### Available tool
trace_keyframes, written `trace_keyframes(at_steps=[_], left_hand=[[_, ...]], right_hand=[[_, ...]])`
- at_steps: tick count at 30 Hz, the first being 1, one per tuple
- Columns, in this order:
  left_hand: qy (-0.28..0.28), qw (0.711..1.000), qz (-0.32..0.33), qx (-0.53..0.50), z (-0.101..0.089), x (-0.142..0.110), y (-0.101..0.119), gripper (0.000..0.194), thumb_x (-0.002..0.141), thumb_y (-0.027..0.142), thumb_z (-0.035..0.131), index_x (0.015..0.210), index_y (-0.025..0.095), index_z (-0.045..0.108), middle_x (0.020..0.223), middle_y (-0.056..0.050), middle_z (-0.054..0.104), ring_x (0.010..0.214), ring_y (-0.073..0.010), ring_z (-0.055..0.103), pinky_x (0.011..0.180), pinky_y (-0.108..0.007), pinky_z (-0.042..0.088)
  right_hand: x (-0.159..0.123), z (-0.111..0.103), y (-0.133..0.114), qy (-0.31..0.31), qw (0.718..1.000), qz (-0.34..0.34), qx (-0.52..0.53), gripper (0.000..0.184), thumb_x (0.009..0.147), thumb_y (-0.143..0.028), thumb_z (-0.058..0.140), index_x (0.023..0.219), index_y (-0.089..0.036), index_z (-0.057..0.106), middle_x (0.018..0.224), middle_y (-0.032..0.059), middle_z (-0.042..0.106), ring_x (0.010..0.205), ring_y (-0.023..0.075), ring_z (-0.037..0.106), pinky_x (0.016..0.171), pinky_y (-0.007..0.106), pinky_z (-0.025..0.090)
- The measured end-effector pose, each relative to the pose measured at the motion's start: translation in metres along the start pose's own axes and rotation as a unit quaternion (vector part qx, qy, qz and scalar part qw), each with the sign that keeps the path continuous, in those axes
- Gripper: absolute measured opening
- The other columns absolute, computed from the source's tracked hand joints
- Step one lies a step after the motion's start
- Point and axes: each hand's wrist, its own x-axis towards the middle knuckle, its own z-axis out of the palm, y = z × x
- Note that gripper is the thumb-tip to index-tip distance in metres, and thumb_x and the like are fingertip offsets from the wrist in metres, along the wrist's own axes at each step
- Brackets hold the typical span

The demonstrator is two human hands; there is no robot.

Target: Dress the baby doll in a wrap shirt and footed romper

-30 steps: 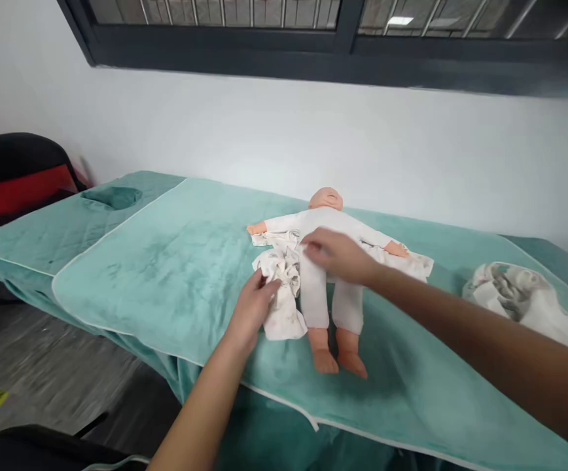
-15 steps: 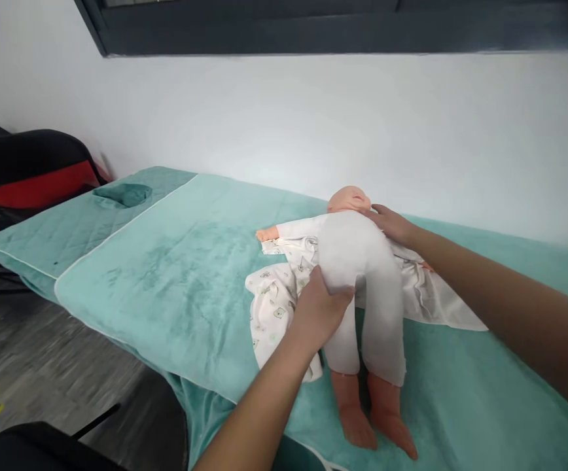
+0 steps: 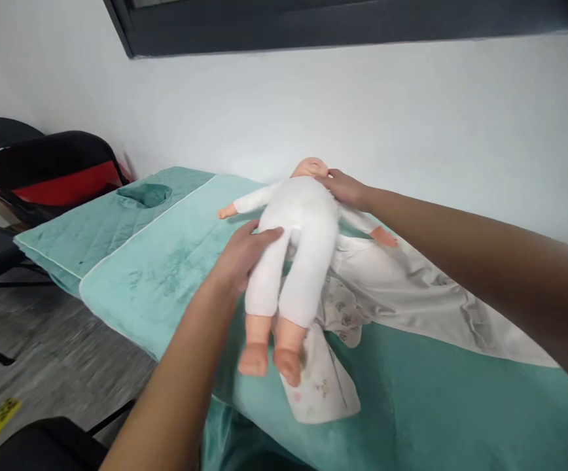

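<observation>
A baby doll (image 3: 301, 212) with a white cloth body and skin-toned head, hands and feet is held between my hands, tilted with its feet toward me. My left hand (image 3: 245, 252) grips its hip and upper thigh on the left side, thumb on top. My right hand (image 3: 347, 188) is closed around the doll's shoulder beside the neck; some fingers are hidden behind it. Beneath and to the right of the doll's legs lies a white printed baby garment (image 3: 320, 386). A plain white cloth (image 3: 411, 301) stretches to the right, partly under my right forearm.
A teal velvet-covered massage bed (image 3: 176, 268) carries all this, with a face hole (image 3: 144, 195) at its far left end. A white wall (image 3: 245, 111) runs behind it. Black chairs with red (image 3: 68, 184) stand at the left, and another black chair (image 3: 43, 445) is at the lower left.
The doll has moved left, away from over the white cloth, with both hands still on it. The printed garment now shows under and right of its legs. The view has shifted slightly.
</observation>
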Motion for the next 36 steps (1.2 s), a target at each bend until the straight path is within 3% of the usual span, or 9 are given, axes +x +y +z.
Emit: trace_keyframes(at_steps=[5, 9, 14, 20, 22, 24, 29, 33, 36], left_hand=[[-0.015, 1.0, -0.012, -0.015, -0.066, 0.032, -0.01, 0.046, 0.073, 0.029, 0.077, 0.114, 0.01, 0.066, 0.101, -0.014, 0.074, 0.082, -0.0273, 0.071, 0.074, -0.042, 0.057], [0.072, 0.996, 0.003, 0.045, -0.085, 0.04, -0.027, 0.049, 0.072, 0.041, 0.079, 0.109, 0.011, 0.068, 0.094, -0.012, 0.074, 0.077, -0.0249, 0.069, 0.069, -0.036, 0.054], [0.1, 0.99, 0.05, 0.089, -0.083, 0.034, -0.034, 0.055, 0.073, 0.052, 0.077, 0.111, 0.013, 0.068, 0.091, -0.011, 0.074, 0.08, -0.0246, 0.067, 0.074, -0.035, 0.052], [0.119, 0.977, 0.08, 0.156, -0.086, -0.021, -0.048, 0.051, 0.084, 0.041, 0.067, 0.131, 0.022, 0.06, 0.129, -0.011, 0.065, 0.116, -0.0282, 0.062, 0.102, -0.04, 0.047], [0.179, 0.934, 0.155, 0.267, -0.081, -0.052, -0.052, 0.047, 0.087, 0.032, 0.061, 0.133, 0.022, 0.058, 0.137, -0.012, 0.059, 0.127, -0.0297, 0.055, 0.11, -0.045, 0.042], [0.223, 0.851, 0.267, 0.394, -0.068, -0.081, -0.054, 0.045, 0.087, 0.022, 0.056, 0.132, 0.023, 0.059, 0.139, -0.012, 0.056, 0.13, -0.0301, 0.051, 0.112, -0.047, 0.041], [0.013, 0.678, 0.386, 0.625, -0.013, -0.112, -0.059, 0.062, 0.085, 0.001, 0.044, 0.138, 0.029, 0.055, 0.148, -0.009, 0.051, 0.139, -0.029, 0.045, 0.111, -0.047, 0.043], [-0.067, 0.626, 0.343, 0.697, 0.022, -0.09, -0.073, 0.069, 0.085, 0.0, 0.043, 0.149, 0.024, 0.044, 0.161, -0.015, 0.035, 0.15, -0.0331, 0.029, 0.117, -0.055, 0.034], [-0.048, 0.618, 0.354, 0.7, 0.046, -0.078, -0.077, 0.077, 0.084, 0.003, 0.049, 0.156, 0.025, 0.03, 0.165, -0.016, 0.025, 0.153, -0.0347, 0.021, 0.119, -0.058, 0.027]], right_hand=[[0.041, 0.056, 0.005, -0.028, 0.999, -0.023, 0.008, 0.039, 0.077, -0.053, 0.077, 0.092, -0.022, 0.06, 0.117, 0.0108, 0.071, 0.115, 0.0287, 0.061, 0.109, 0.053, 0.043], [0.049, 0.066, 0.031, -0.027, 0.998, 0.011, -0.058, 0.044, 0.076, -0.058, 0.074, 0.098, -0.022, 0.063, 0.117, 0.0102, 0.071, 0.112, 0.0285, 0.062, 0.105, 0.049, 0.046], [0.008, 0.02, 0.061, -0.078, 0.95, 0.142, -0.267, 0.063, 0.09, -0.076, 0.035, 0.085, -0.02, 0.063, 0.095, 0.0142, 0.072, 0.09, 0.0304, 0.067, 0.087, 0.046, 0.05], [-0.098, -0.061, 0.069, -0.106, 0.877, 0.196, -0.426, 0.053, 0.091, -0.066, 0.038, 0.091, -0.021, 0.064, 0.101, 0.0148, 0.071, 0.092, 0.0322, 0.064, 0.082, 0.044, 0.046], [-0.131, -0.084, 0.071, -0.109, 0.853, 0.209, -0.467, 0.051, 0.088, -0.066, 0.044, 0.104, -0.022, 0.064, 0.109, 0.0152, 0.07, 0.095, 0.0329, 0.064, 0.079, 0.042, 0.045], [-0.157, -0.102, 0.07, -0.108, 0.834, 0.218, -0.495, 0.049, 0.087, -0.062, 0.05, 0.11, -0.021, 0.064, 0.109, 0.0163, 0.071, 0.093, 0.0328, 0.065, 0.077, 0.041, 0.045], [-0.205, -0.101, 0.029, -0.099, 0.832, 0.169, -0.519, 0.034, 0.093, -0.043, 0.044, 0.109, -0.021, 0.065, 0.111, 0.013, 0.071, 0.095, 0.0294, 0.064, 0.075, 0.038, 0.045], [-0.248, -0.065, -0.033, -0.127, 0.838, 0.031, -0.53, 0.036, 0.101, -0.039, 0.033, 0.11, -0.024, 0.064, 0.112, 0.0083, 0.069, 0.094, 0.0238, 0.064, 0.075, 0.034, 0.044], [-0.284, -0.038, -0.071, -0.193, 0.798, -0.081, -0.566, 0.035, 0.103, -0.033, 0.033, 0.108, -0.022, 0.065, 0.102, 0.009, 0.068, 0.087, 0.0227, 0.063, 0.074, 0.034, 0.043]])
